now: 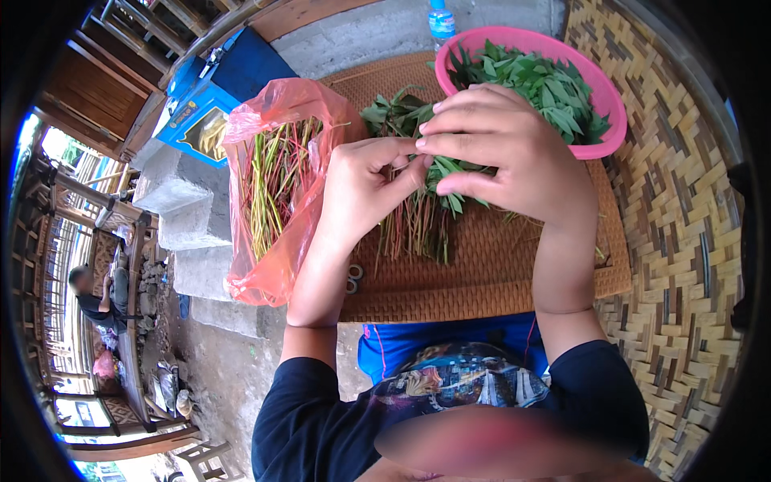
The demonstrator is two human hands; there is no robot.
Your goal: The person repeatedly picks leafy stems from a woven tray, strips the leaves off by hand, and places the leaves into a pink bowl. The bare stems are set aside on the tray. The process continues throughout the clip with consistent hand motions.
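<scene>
My left hand point(376, 181) is raised over the woven mat, thumb and forefinger pinched together; whether something thin sits between them is hidden. Its fingertips meet those of my right hand point(506, 144), whose fingers are spread with the thumb held apart. Beneath both hands lies a bunch of leafy stems point(415, 232), reddish cut ends towards me. To the left, a red plastic bag point(271, 280) holds many bare green and red stems point(265, 193). Beyond my right hand, a pink plastic basket point(611, 129) is heaped with picked green leaves point(542, 90).
A water bottle point(441, 24) stands behind the basket. A blue box point(199, 120) is beyond the bag, by concrete steps point(181, 205). Two small rings point(353, 278) lie at the mat's point(482, 289) left edge. A woven bamboo wall point(668, 211) bounds the right. A person point(99, 301) sits far left.
</scene>
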